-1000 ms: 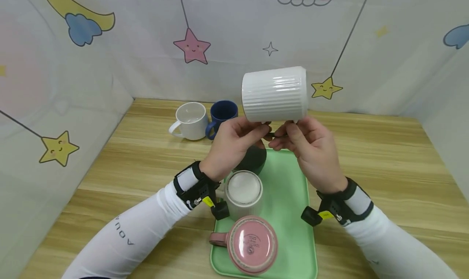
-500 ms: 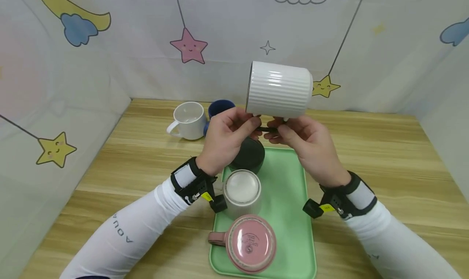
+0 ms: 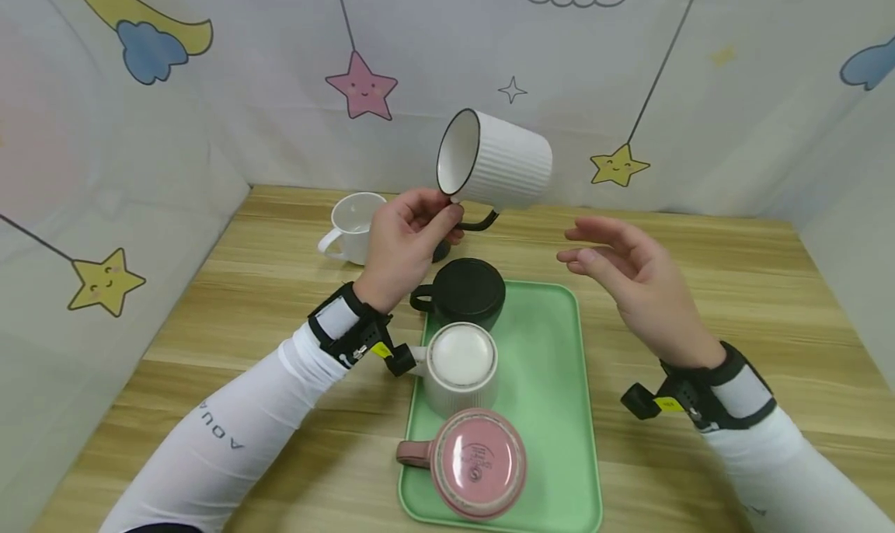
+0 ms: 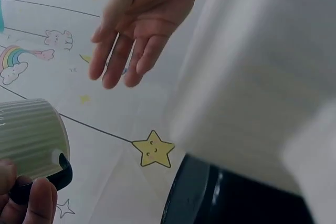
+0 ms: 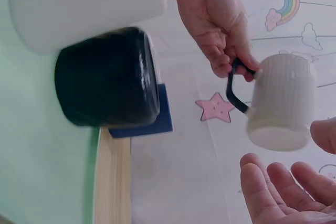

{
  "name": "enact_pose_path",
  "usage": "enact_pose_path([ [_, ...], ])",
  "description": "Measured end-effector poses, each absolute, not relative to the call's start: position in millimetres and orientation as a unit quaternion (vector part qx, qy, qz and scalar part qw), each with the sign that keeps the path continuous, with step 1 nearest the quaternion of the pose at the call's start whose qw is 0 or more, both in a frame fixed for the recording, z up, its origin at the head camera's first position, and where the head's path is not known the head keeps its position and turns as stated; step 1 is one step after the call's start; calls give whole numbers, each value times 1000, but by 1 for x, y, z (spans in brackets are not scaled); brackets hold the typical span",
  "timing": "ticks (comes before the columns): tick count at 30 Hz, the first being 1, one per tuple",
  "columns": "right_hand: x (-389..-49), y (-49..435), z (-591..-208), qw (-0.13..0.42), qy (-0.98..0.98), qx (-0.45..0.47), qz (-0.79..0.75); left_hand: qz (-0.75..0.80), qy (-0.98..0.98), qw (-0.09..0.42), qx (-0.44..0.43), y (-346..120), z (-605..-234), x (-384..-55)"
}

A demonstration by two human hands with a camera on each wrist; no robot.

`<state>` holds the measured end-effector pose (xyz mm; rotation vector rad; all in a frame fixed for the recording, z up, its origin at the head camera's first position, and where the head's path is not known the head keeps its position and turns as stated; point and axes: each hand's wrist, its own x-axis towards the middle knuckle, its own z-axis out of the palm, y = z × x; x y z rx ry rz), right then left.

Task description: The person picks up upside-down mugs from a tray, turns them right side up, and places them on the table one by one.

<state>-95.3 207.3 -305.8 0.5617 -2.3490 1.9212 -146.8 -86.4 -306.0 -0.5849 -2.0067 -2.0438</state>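
Note:
In the head view my left hand [image 3: 409, 242] pinches the black handle of a white ribbed mug [image 3: 505, 160], holding it in the air on its side. Its dark-edged mouth faces left, and the handle hangs below. The right wrist view shows the same mug [image 5: 283, 100] from its base end, with the left fingers at the upper part of the handle. Apart from the mug, to its right, my right hand [image 3: 639, 288] is raised with relaxed fingers and holds nothing. Both hands are above the far end of a green tray [image 3: 541, 362].
Upside down on the tray stand a black mug [image 3: 468, 292], a white ribbed mug [image 3: 461, 362] and a pink mug [image 3: 478, 463], handles to the left. Behind my left hand a white mug [image 3: 353, 222] stands upright on the wooden table [image 3: 245, 308]; a dark blue mug is mostly hidden.
My right hand has let go of the mug's handle and moved right, its fingers loosening. My left hand keeps the mug, which has shifted left and turned so its mouth shows.

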Motion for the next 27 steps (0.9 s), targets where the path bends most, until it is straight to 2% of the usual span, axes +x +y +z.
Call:
enact_pose_path([
  [11,-81,233,-311,73,-814,189,544,-640,-741,115,-166,-98,-318,-160],
  [27,-73,259,-313,105,-866,205,444,-501,-854,42,-134,-117,-324,-169],
])
